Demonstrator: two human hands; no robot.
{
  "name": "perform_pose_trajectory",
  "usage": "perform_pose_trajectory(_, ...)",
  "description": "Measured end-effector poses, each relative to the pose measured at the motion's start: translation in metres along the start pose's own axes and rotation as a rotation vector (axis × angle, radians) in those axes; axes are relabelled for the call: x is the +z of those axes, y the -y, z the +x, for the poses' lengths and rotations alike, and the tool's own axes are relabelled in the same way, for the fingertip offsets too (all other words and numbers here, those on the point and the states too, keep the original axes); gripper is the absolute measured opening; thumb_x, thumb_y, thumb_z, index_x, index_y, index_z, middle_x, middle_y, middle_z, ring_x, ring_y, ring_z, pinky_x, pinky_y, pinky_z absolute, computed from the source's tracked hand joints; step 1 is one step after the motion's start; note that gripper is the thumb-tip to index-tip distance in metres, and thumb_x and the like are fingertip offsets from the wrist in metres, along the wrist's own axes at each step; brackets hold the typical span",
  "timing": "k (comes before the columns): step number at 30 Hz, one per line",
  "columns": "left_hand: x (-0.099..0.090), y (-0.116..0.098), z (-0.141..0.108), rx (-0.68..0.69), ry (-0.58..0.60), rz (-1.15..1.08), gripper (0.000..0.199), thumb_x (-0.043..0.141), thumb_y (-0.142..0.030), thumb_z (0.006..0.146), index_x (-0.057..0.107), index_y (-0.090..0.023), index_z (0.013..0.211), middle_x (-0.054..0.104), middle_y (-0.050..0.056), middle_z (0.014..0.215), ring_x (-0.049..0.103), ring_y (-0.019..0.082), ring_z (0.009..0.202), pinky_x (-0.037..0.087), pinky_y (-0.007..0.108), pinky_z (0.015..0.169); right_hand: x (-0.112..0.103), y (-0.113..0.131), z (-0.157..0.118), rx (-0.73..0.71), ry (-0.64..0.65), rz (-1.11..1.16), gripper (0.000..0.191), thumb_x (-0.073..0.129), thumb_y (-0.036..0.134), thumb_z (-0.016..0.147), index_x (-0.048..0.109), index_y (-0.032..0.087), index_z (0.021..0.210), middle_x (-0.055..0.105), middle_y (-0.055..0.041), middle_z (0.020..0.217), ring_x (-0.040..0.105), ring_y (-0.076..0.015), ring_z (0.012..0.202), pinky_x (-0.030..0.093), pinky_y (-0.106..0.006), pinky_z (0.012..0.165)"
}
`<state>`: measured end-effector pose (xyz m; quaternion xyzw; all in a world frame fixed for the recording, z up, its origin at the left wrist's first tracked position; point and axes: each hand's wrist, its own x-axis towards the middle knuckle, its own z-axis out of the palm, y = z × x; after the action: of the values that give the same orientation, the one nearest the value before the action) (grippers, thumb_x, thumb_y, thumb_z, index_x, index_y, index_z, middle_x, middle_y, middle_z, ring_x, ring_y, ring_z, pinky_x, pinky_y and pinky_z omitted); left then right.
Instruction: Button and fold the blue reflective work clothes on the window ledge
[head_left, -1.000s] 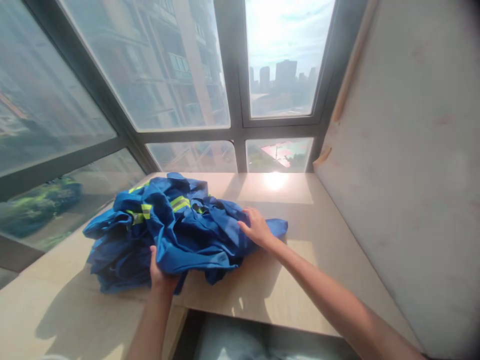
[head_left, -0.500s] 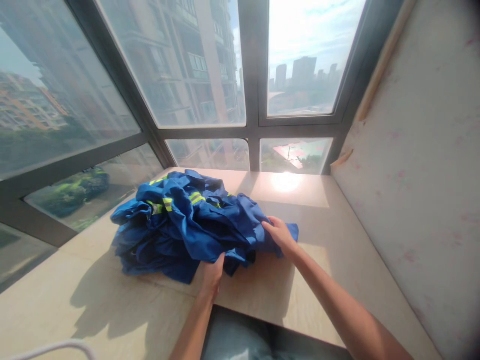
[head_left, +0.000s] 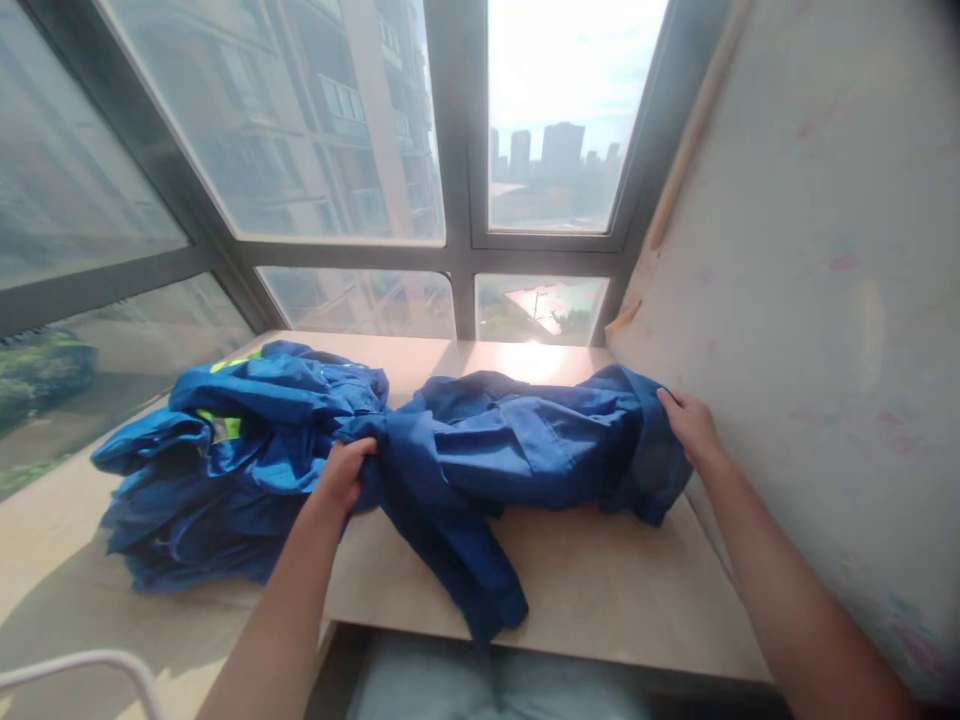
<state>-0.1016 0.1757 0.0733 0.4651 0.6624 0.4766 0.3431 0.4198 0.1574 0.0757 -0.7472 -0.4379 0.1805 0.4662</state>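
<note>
A blue work garment [head_left: 525,450] lies stretched sideways between my two hands. At its left part, beside the heap, my left hand [head_left: 351,470] is closed on the bunched cloth. My right hand [head_left: 686,420] pinches its far right end, close to the wall. A narrow tube of blue cloth, like a sleeve or a leg, hangs down toward the front edge. To the left is a crumpled heap of blue clothing [head_left: 255,420] with yellow and silver reflective strips. Whether the heap and the stretched garment are joined, I cannot tell.
The pale wooden surface [head_left: 600,600] has a front edge near my body. Framed windows [head_left: 360,130] stand behind and to the left. A patterned wall [head_left: 810,300] bounds the right side. A white curved tube or cable [head_left: 90,658] shows at the lower left.
My hands have moved apart, left hand to the left and right hand to the right. A length of blue cloth has been drawn out of the heap toward the wall. The view has shifted right.
</note>
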Motion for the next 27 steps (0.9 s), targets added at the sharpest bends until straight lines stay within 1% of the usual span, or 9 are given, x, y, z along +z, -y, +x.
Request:
perform_pose_trajectory(3,-0.009,-0.003,0.005,0.001,-0.011,0.076,0.039,0.062,-0.038,0.095,0.058,-0.016,0.127,0.060,0.010,0.127,0.063,0.024,0.108,0.056,0.045,0.091,-0.007,-0.012,0.005,-0.079,-0.037,-0.532,0.037,0.050,0.039,0.092,0.075,0.013,0.099,0.074,-0.0183,0.096,0.067,-0.0284,0.090,0.050,-0.038,0.083)
perform_pose_trajectory(6,-0.013,0.000,0.008,0.003,-0.020,0.145,0.037,0.062,-0.039,0.094,0.060,-0.015,0.124,0.062,0.009,0.123,0.064,0.023,0.105,0.056,0.043,0.089,0.009,-0.003,-0.015,-0.259,-0.132,-0.749,0.035,0.051,0.025,0.091,0.068,0.009,0.117,0.068,-0.0217,0.115,0.063,-0.0301,0.104,0.046,-0.040,0.091)
perform_pose_trajectory(9,-0.011,0.010,0.009,0.044,-0.054,0.274,0.034,0.067,-0.038,0.088,0.064,-0.013,0.111,0.067,0.010,0.107,0.065,0.028,0.101,0.055,0.045,0.090,0.042,0.022,-0.061,-0.507,-0.185,-0.683,0.035,0.045,0.023,0.095,0.064,0.010,0.122,0.066,-0.0178,0.119,0.059,-0.0286,0.108,0.044,-0.039,0.094)
perform_pose_trajectory(13,0.000,0.031,-0.004,0.260,-0.201,0.580,0.047,0.062,-0.038,0.082,0.058,-0.012,0.120,0.063,0.016,0.116,0.059,0.037,0.117,0.048,0.052,0.102,0.101,0.055,-0.154,-0.735,0.018,-0.545,0.029,0.046,0.032,0.099,0.065,0.018,0.117,0.068,-0.0101,0.101,0.060,-0.0248,0.095,0.044,-0.035,0.087)
perform_pose_trajectory(16,0.009,0.041,-0.028,0.427,-0.311,0.673,0.064,0.058,-0.037,0.083,0.046,-0.005,0.138,0.051,0.025,0.138,0.047,0.040,0.133,0.042,0.055,0.110,0.141,0.058,-0.217,-0.743,0.123,-0.517,0.032,0.056,0.036,0.095,0.063,0.018,0.121,0.068,-0.0102,0.103,0.059,-0.0258,0.094,0.044,-0.037,0.083)
perform_pose_trajectory(19,0.013,0.044,-0.059,0.613,-0.365,0.725,0.059,0.057,-0.031,0.087,0.046,-0.009,0.141,0.045,0.024,0.146,0.041,0.040,0.138,0.037,0.057,0.113,0.166,0.043,-0.251,-0.705,0.101,-0.498,0.039,0.064,0.035,0.089,0.061,0.019,0.123,0.067,-0.0110,0.114,0.057,-0.0280,0.103,0.042,-0.042,0.092)
perform_pose_trajectory(21,0.017,0.049,-0.081,0.747,-0.262,0.703,0.052,0.055,-0.026,0.089,0.049,-0.016,0.140,0.051,0.019,0.142,0.045,0.035,0.136,0.038,0.053,0.113,0.173,0.028,-0.256,-0.697,0.076,-0.495,0.042,0.067,0.031,0.085,0.061,0.019,0.126,0.065,-0.0116,0.122,0.055,-0.0298,0.111,0.039,-0.046,0.101)
perform_pose_trajectory(23,0.023,0.058,-0.102,0.857,-0.072,0.678,0.049,0.053,-0.020,0.090,0.050,-0.020,0.139,0.055,0.015,0.139,0.049,0.030,0.133,0.042,0.048,0.112,0.173,0.016,-0.253,-0.687,0.074,-0.493,0.044,0.066,0.023,0.082,0.061,0.018,0.126,0.065,-0.0116,0.125,0.055,-0.0300,0.115,0.038,-0.046,0.104)
perform_pose_trajectory(27,0.042,0.079,-0.131,0.950,0.195,0.745,0.053,0.050,-0.015,0.090,0.048,-0.022,0.142,0.053,0.013,0.145,0.046,0.029,0.138,0.042,0.047,0.111,0.158,0.014,-0.231,-0.620,0.189,-0.501,0.037,0.057,0.014,0.082,0.066,0.020,0.117,0.070,-0.0104,0.117,0.062,-0.0265,0.108,0.047,-0.039,0.095)
